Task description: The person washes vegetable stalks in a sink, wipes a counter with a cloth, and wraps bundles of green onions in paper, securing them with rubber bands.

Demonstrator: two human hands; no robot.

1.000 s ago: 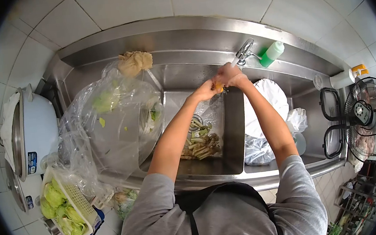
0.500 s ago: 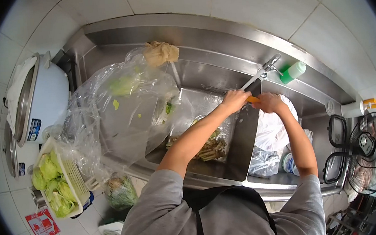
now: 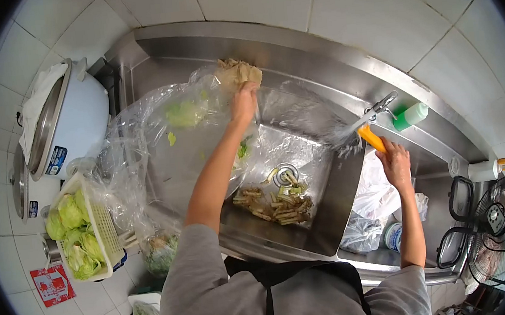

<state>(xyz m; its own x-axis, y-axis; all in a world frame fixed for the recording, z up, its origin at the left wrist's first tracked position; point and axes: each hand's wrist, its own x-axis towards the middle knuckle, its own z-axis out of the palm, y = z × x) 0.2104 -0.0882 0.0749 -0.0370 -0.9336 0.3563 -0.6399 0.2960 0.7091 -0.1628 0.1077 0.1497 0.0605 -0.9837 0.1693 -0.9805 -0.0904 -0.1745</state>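
Note:
My left hand (image 3: 243,102) reaches to the back of the sink counter, its fingers closed at the lower edge of a crumpled tan cloth (image 3: 237,72). A clear plastic bag (image 3: 157,115) with pale green leaves in it lies beside that hand. On the right, my right hand (image 3: 396,165) is closed around an orange, stick-like tool (image 3: 371,138). Its far end points up-left to the running faucet (image 3: 381,106), where water sprays out; the spray hides what is at that end. Below, cut vegetable ends (image 3: 284,206) lie in the sink basin (image 3: 321,175) around the drain.
A green soap bottle (image 3: 411,116) stands behind the faucet. White plastic bags (image 3: 370,190) and a round container (image 3: 393,237) fill the right basin. A basket (image 3: 105,232) of lettuce (image 3: 79,235) sits at left, below a large pot (image 3: 81,119). A fan (image 3: 497,228) stands far right.
My hands have parted. The left has moved from the faucet over to the tan cloth; the right keeps the orange tool, now beside the faucet. Water sprays widely across the basin's back.

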